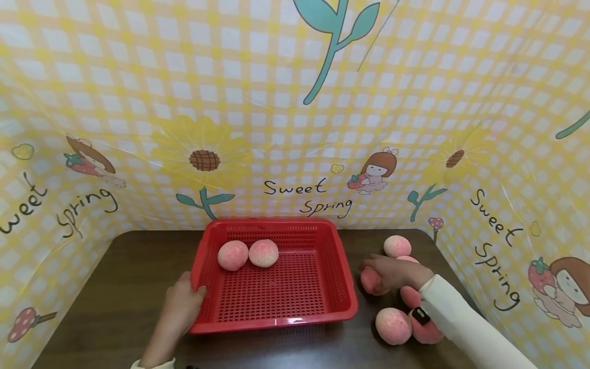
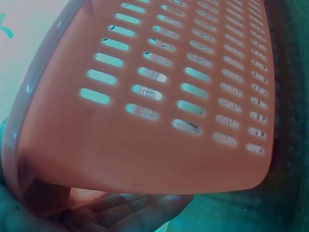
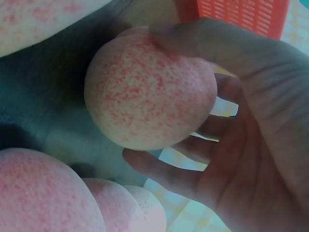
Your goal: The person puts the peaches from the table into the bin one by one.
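A red plastic basket (image 1: pixel 272 322) with slotted walls stands on the table, two pink-and-cream peaches (image 1: pixel 264 253) lying in its back left part. My left hand (image 1: pixel 183 303) grips the left rim, thumb over the edge; in the left wrist view its fingers (image 2: pixel 140 210) lie along the outside of the slotted wall. To the right of the basket, my right hand (image 1: pixel 392 271) holds a peach (image 3: pixel 149 92) between thumb and curled fingers. In the right wrist view the speckled fruit shows whole, close over the dark table.
Several more peaches (image 1: pixel 393 326) lie around and under the right forearm, one (image 1: pixel 397 246) at the back. The dark brown table (image 1: pixel 133 277) meets a yellow checked sheet (image 1: pixel 286 128) at the back and both sides.
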{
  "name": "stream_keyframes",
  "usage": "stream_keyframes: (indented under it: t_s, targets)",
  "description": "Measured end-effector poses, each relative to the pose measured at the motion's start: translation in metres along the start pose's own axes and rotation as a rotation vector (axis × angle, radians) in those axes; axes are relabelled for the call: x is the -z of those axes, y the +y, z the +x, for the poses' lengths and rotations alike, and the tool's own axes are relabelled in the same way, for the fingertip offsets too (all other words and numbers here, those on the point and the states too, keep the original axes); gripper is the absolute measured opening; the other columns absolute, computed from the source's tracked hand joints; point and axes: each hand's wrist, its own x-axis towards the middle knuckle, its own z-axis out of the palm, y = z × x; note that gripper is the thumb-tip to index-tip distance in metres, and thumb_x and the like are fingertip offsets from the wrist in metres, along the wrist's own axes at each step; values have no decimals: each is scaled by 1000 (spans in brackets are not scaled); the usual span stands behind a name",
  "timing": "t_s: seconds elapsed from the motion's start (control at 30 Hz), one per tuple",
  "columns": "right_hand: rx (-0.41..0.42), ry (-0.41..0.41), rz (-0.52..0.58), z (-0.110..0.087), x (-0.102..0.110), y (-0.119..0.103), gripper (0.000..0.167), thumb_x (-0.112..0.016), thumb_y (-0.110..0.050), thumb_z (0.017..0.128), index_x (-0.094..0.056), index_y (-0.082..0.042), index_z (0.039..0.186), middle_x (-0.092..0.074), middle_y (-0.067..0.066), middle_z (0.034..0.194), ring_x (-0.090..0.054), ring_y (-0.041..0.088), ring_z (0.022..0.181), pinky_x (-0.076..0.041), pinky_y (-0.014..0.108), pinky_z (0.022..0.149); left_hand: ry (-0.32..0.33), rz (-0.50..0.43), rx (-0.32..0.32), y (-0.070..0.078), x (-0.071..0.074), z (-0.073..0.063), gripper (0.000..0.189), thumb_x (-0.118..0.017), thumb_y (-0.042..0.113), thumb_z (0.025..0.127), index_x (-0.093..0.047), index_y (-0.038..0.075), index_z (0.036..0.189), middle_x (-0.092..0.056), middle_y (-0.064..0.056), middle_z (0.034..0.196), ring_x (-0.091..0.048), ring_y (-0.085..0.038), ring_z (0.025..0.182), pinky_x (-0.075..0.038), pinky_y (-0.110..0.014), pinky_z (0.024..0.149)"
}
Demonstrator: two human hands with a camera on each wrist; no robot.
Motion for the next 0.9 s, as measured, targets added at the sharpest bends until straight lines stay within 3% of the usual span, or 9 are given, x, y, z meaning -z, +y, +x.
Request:
stream_keyframes:
  t_s: [0.13,0.3,0.43,0.63,0.77,0.9]
  targets:
    - [-40,-9,10,4,-4,-1,65,-84,-5,76,-60,-10,136,-59,4,129,-56,20,109,-54,37,82,2,2,-2,1,0,0,41,-55,9,97,-49,-15,130,-69,-33,107,-71,-38,90,-57,-46,71]
    - [-8,-6,-67,8,-2,2,57,-82,-12,79,-62,-13,133,-61,-2,122,-58,16,107,-52,42,91,6,13,-5,2,0,2,41,-56,9,98,-48,-15,130,-69,-34,107,-71,-40,91,-57,-48,71]
    - [32,58,-121,11,6,3,50,-82,-17,79,-63,-15,125,-62,-3,116,-60,18,106,-51,46,94,-3,9,9,2,0,1,41,-55,9,98,-48,-16,130,-69,-33,106,-71,-38,89,-57,-46,70]
    - [30,180,-160,20,21,-3,64,-88,-15,70,-62,-13,128,-61,4,121,-58,24,111,-54,45,91,-4,4,15,1,0,0,41,-54,9,98,-47,-16,130,-69,-32,106,-71,-36,88,-57,-45,69]
    - [138,278,-187,27,31,-8,64,-87,-11,66,-62,-9,124,-63,3,113,-58,22,102,-53,41,86,-2,9,15,0,0,0,41,-54,9,98,-48,-15,130,-69,-32,106,-71,-36,88,-57,-44,69]
    - [255,360,-170,35,44,-16,71,-85,-6,63,-59,-7,130,-66,7,120,-61,22,104,-53,43,89,-8,7,18,1,0,1,40,-55,9,98,-48,-15,129,-69,-31,104,-71,-35,87,-56,-44,68]
